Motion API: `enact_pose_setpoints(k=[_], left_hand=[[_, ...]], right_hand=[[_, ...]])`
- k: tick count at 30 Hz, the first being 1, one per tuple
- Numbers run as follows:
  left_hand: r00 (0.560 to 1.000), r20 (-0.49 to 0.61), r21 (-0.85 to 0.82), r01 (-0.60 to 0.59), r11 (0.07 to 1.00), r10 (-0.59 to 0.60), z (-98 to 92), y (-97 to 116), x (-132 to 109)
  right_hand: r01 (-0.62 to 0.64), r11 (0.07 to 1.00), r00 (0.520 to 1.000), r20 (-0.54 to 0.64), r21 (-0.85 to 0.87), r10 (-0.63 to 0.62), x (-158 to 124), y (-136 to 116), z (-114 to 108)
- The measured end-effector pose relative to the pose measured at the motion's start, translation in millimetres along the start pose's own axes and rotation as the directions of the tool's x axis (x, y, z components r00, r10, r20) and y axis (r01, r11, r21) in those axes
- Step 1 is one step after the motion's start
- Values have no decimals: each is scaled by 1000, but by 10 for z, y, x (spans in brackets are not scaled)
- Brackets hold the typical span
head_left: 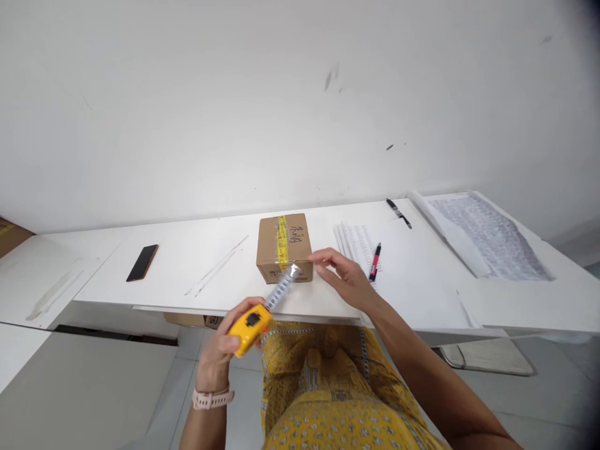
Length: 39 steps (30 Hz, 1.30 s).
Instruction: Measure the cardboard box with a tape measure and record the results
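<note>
My left hand (222, 340) is clamping around the smooth, rounded plastic case of a yellow tape measure (244, 334), which I am holding just off the front edge of the surface (187, 250). Its long axis is slanting, the black button facing up, and the glossy pale blade (280, 292), ruled with dark marks, is pointing away from me and to the right, crossing over that edge. The blurred tip is reaching the front face of a cardboard box (270, 247); I cannot tell whether it is touching. The box, matt brown and square-cornered, is sitting mid-surface between back and front edges, with shiny yellow packing tape (282, 244) running from its back edge toward me and black handwriting beside it. My right hand (345, 278) is holding nothing, thumb and forefinger spreading slightly apart at the box's right front corner. A red-and-black pen (375, 262) is lying on thin sheets (357, 240) to the right, while a flat, dark phone (142, 262) is resting toward the surface's left end.
</note>
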<state>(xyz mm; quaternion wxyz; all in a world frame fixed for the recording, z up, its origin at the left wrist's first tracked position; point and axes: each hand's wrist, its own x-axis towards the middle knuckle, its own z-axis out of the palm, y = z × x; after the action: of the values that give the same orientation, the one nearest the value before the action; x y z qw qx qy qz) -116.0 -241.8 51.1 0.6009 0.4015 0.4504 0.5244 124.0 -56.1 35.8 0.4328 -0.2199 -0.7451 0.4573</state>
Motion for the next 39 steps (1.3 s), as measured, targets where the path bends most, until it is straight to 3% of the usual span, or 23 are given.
enact_pose_setpoints(k=[2,5,7,9,13,18,21,24,27,30,33,39], left_hand=[[977,-144,-49,-165,985,156,-74,24,26],[872,-358,-23,-366,930,334,-186,23,171],[824,-445,-15,-399,917,351,-243,-67,329],[815,-494,-54,-377,925,303,-273,-202,494],[825,-511,-145,-358,922,240,-208,-330,683],[856,-414,-131,-392,911,309,-3,-62,664],[867,-404,-139,-373,917,291,105,51,646],[820,-468,-70,-407,911,330,231,45,605],[774,-456,50,-471,881,439,435,-12,553],[840,-319,8,-461,888,439,694,-74,567],[902,-240,-84,-387,918,358,879,-129,641],[943,-203,-145,-297,944,265,899,-182,726]], right_hand=[[-62,997,991,-126,-54,55,6,173,9],[-132,978,981,-162,-159,106,-16,434,57],[-124,970,988,-119,-209,100,-33,571,124],[-86,971,994,-79,-221,70,-32,645,201],[-88,981,994,-84,-171,75,46,532,258],[-152,973,971,-210,-173,115,193,75,96],[-140,947,941,-336,-291,36,264,-64,-9],[-28,927,903,-408,-375,-138,309,-25,-68],[107,941,918,-332,-322,-218,327,62,-53],[180,938,917,-295,-297,-270,330,107,10],[151,947,904,-348,-283,-248,328,122,28],[100,966,940,-297,-237,-170,355,86,-93]])
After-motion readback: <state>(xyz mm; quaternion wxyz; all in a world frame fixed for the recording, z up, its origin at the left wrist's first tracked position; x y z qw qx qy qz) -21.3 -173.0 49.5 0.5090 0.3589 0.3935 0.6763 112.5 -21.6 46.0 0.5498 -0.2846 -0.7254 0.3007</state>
